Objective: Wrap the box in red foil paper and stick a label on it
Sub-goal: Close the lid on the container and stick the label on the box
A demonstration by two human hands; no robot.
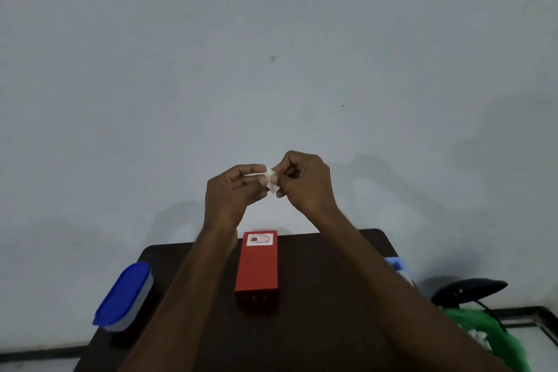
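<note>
A long box wrapped in red foil paper (257, 266) lies lengthwise in the middle of the dark table (317, 326). A white label with a round picture (259, 239) is stuck on its far end. Raised well above the box, my left hand (232, 193) and my right hand (303, 181) meet in front of the wall. Both pinch a small white scrap of paper (270, 180) between their fingertips. Most of the scrap is hidden by my fingers.
A blue-lidded oval container (123, 296) stands at the table's left edge. A light blue and white object (398, 267) peeks out behind my right forearm. Off the table to the right are a black object (468, 290) and green plastic (489, 338).
</note>
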